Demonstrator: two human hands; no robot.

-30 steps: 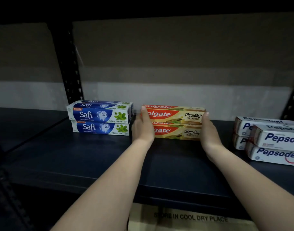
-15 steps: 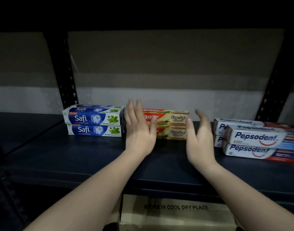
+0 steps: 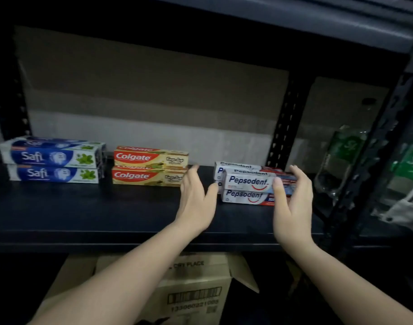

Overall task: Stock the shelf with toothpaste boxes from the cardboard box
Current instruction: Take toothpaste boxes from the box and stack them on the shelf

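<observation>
Toothpaste boxes lie in three small stacks along the dark, flat metal shelf: at the left two blue-and-white Safi cartons, one on top of the other; just right of them two red-and-gold Colgate cartons, likewise stacked; and further right a looser pile of white Pepsodent cartons with red and blue ends, the front pair sitting askew of the ones behind. All lie lengthwise with their printed faces toward the front edge. The left hand is above the shelf in the gap between the Colgate and Pepsodent piles, its fingers straight and spread, holding nothing; whether its thumb touches the Pepsodent pile cannot be told. The right hand is at the right end of that same pile, fingers extended and slightly bent, its thumb in front of the upper front carton; whether it actually touches the cartons is unclear. Below the shelf stands a brown cardboard box with open flaps, a barcode on its front. Beyond the black perforated upright, green-labelled clear bottles show at the far right.
</observation>
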